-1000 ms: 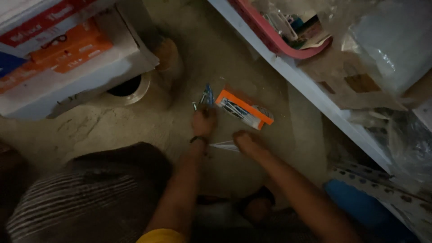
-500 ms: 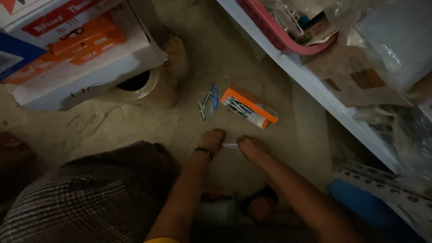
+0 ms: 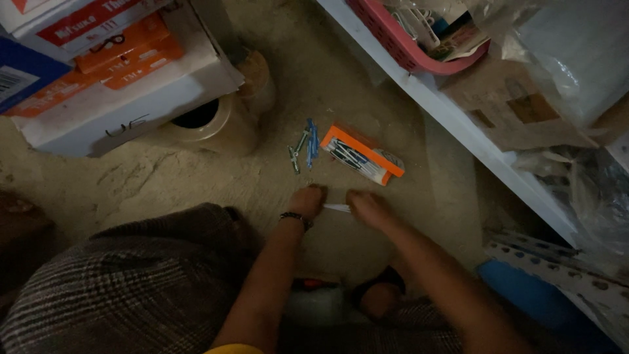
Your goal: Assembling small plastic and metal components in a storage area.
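Small white strip sits at frame center on the floor, between my 2 hands, long axis running left-right. Left hand touches its left end, fingers curled down on it; right hand pinches the right end, closed on it. Both equally near. Just above, toward upper center: loose blue and green plugs, then an orange packet lying diagonal. Floor is bare dusty concrete. Tape roll and stacked cardboard boxes upper left; white shelf edge with pink basket upper right. Plaid fabric lower left.
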